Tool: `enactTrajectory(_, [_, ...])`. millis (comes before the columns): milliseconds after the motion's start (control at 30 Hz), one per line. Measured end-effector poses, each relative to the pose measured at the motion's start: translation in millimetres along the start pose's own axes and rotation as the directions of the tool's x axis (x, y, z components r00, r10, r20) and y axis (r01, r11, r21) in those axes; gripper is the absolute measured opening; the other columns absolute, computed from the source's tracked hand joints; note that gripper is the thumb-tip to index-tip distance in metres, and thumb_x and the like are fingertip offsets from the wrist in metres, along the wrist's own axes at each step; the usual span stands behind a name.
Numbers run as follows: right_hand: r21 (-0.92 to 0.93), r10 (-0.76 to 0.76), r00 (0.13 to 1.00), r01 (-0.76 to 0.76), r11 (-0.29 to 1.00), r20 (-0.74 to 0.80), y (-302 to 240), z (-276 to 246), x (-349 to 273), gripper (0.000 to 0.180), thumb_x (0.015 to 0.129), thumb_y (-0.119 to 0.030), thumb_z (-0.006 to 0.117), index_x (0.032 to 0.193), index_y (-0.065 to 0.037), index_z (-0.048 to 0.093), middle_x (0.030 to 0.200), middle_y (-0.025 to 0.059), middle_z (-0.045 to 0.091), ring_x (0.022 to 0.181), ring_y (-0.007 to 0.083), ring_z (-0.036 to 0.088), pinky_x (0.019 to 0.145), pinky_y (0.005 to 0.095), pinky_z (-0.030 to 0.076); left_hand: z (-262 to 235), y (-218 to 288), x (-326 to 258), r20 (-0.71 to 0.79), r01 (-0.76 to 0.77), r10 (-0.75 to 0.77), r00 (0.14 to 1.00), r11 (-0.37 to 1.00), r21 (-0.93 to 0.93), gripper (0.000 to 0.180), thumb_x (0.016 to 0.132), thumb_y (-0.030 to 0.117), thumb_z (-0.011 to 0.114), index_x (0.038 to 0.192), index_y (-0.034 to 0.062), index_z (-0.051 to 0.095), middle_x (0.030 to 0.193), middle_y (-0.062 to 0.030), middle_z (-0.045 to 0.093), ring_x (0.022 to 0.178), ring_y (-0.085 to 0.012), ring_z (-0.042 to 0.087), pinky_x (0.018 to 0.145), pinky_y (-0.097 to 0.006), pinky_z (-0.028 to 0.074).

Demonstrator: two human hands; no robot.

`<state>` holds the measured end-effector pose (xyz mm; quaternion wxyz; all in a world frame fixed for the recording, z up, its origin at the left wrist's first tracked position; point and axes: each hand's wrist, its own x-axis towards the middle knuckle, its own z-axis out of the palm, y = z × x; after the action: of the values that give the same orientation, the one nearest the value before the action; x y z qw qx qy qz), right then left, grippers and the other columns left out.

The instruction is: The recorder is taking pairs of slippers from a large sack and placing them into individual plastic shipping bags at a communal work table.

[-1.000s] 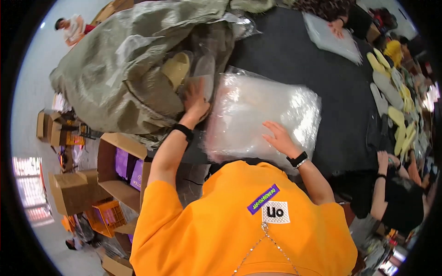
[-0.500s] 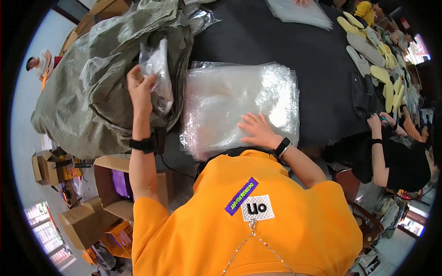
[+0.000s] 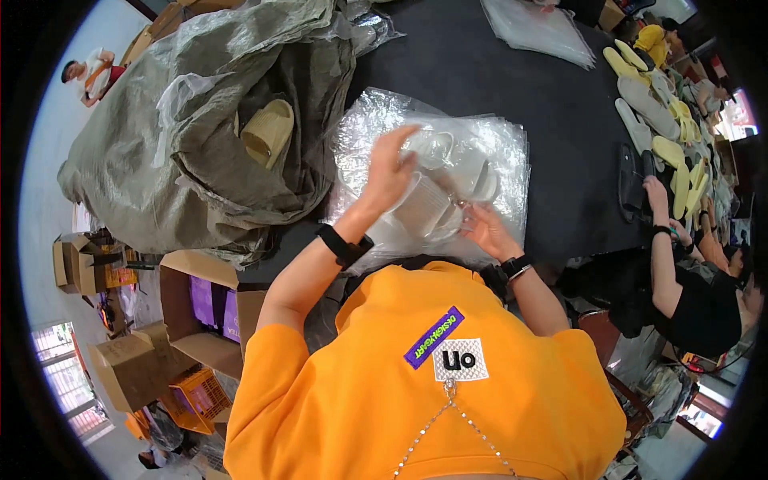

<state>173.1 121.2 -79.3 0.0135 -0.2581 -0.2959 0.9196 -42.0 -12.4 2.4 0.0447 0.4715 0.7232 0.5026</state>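
A pair of pale slippers lies in front of me on a stack of clear plastic bags; whether they are inside clear film is hard to tell. My left hand is over the left side of the slippers, its fingers smeared by motion. At their near right side, my right hand has its fingers apart and close to the slippers. To the left, a beige slipper shows in the mouth of a large grey-green woven sack.
More clear bags lie at the far end of the dark table. Yellow and grey slippers line its right side, near a co-worker in black. Cardboard boxes and an orange crate stand at the lower left.
My left hand has moved right from the sack to the bag stack. Pale slippers now lie on the stack, and a beige slipper shows in the sack. My right hand has shifted slightly right.
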Motion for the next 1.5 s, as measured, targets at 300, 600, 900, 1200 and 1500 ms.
enactTrajectory(300, [-0.167,-0.085,0.965,0.044,0.985,-0.248,1,-13,18,0.042,0.080,-0.007,0.059,0.116,-0.009,0.037,0.095,0.0062,0.054,0.084,0.0178,0.055,0.066,0.0336,0.047,-58,-114,-12,-0.311,0.550,-0.492,0.813,0.824,0.134,0.070,0.082,0.039,0.053,0.134,0.0012,0.025,0.124,-0.0243,0.042,0.115,-0.0347,0.041,0.098,-0.039,0.027])
enactTrajectory(600, [-0.425,-0.302,0.881,0.132,0.896,-0.364,-45,-18,7,0.069,0.080,-0.010,0.058,0.135,-0.006,0.017,0.106,0.0059,0.053,0.089,0.0148,0.053,0.071,0.0276,0.043,-76,-14,-23,0.770,0.803,-0.361,0.526,0.509,-0.311,0.035,0.090,0.021,0.045,0.122,0.0080,0.048,0.080,-0.0055,0.058,0.064,-0.0128,0.057,0.068,-0.026,0.047])
enactTrajectory(900, [-0.356,-0.326,0.873,0.193,0.914,-0.363,-45,-40,21,0.064,0.085,-0.012,0.054,0.137,-0.007,0.017,0.112,0.0102,0.052,0.096,0.0162,0.052,0.077,0.0272,0.043,-40,-110,-22,0.396,0.763,-0.661,0.638,0.612,-0.207,0.015,0.077,0.005,0.043,0.081,0.0002,0.057,0.070,-0.0052,0.057,0.063,-0.0118,0.056,0.055,-0.025,0.043])
enactTrajectory(1200, [-0.509,-0.324,0.850,0.078,0.857,-0.416,-42,-38,19,0.058,0.083,-0.012,0.057,0.135,-0.011,0.029,0.094,0.0010,0.058,0.076,0.0075,0.052,0.060,0.0214,0.039,-39,-106,17,0.502,0.447,-0.384,0.775,0.894,-0.006,0.050,0.074,0.003,0.052,0.123,0.0094,0.042,0.076,-0.0095,0.058,0.055,-0.0153,0.052,0.054,-0.029,0.045])
enactTrajectory(1500, [-0.534,-0.304,0.849,0.030,0.845,-0.433,-48,-27,18,0.059,0.084,-0.022,0.057,0.135,-0.011,0.029,0.094,0.0019,0.057,0.079,0.0089,0.052,0.056,0.0214,0.035,-20,-110,29,0.152,0.382,-0.352,0.923,0.885,-0.267,0.088,0.074,0.009,0.063,0.140,0.0166,0.004,0.120,-0.0200,0.047,0.074,-0.0182,0.054,0.067,-0.032,0.047])
